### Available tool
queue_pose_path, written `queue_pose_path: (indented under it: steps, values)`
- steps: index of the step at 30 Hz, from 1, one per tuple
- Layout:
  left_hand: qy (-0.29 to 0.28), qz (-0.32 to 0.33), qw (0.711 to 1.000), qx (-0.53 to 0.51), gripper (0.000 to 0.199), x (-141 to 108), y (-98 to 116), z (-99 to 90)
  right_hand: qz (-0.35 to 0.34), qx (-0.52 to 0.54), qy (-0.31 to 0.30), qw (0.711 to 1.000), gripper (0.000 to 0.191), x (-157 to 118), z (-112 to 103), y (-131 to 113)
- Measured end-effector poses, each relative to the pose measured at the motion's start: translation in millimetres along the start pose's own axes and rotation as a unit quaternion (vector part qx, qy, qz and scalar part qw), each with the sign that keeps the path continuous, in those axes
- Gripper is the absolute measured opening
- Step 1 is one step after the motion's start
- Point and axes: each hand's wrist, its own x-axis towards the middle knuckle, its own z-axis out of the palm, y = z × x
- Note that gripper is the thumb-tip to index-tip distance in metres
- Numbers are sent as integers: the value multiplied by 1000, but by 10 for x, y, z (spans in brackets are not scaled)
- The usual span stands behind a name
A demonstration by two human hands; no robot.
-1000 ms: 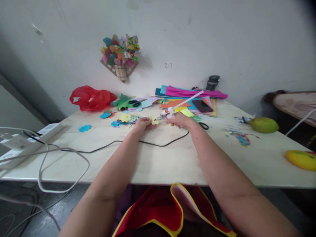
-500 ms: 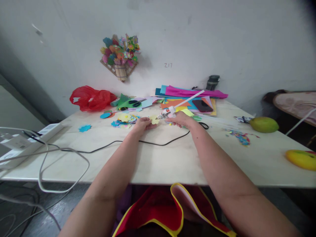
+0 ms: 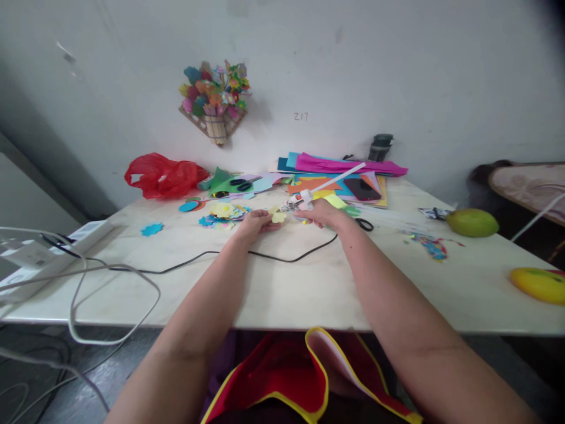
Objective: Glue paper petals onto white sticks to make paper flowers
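My left hand (image 3: 258, 224) pinches a pale yellow paper flower (image 3: 278, 215) by its left edge, just above the table. My right hand (image 3: 324, 213) is closed around a white hot glue gun (image 3: 303, 199), with a long white glue stick (image 3: 339, 178) jutting from its back end. The gun's nozzle points left and is close to the flower; whether it touches cannot be made out. Left of my left hand lies a pile of cut paper flowers (image 3: 223, 213) in yellow, blue and pink. Black scissor handles (image 3: 364, 224) show beside my right wrist.
A black cord (image 3: 282, 259) crosses the table towards a white power strip (image 3: 88, 235). At the back lie a red plastic bag (image 3: 165, 176), scissors (image 3: 241, 184), coloured paper (image 3: 315, 184) and a phone (image 3: 362, 189). Mangoes (image 3: 472, 222) and paper scraps (image 3: 430, 244) are on the right.
The yellow flower in my left hand has shifted very slightly right. The glue gun in my right hand has barely moved.
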Motion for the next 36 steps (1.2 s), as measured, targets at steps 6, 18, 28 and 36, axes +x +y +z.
queue_pose_path:
  steps: [6,18,28,36]
  values:
    - [5,-1,1000,-1,11,-1,0,2,2,-14,2,1000,34,-46,9,-78]
    - [-2,15,1000,-19,7,12,-12,-21,3,-28,8,1000,37,-20,-15,-32]
    - [12,18,998,-58,5,-30,30,-8,-14,20,4,1000,34,-39,-48,-18]
    - [-9,30,998,-53,5,4,-4,-42,-16,39,14,999,35,-17,-40,1]
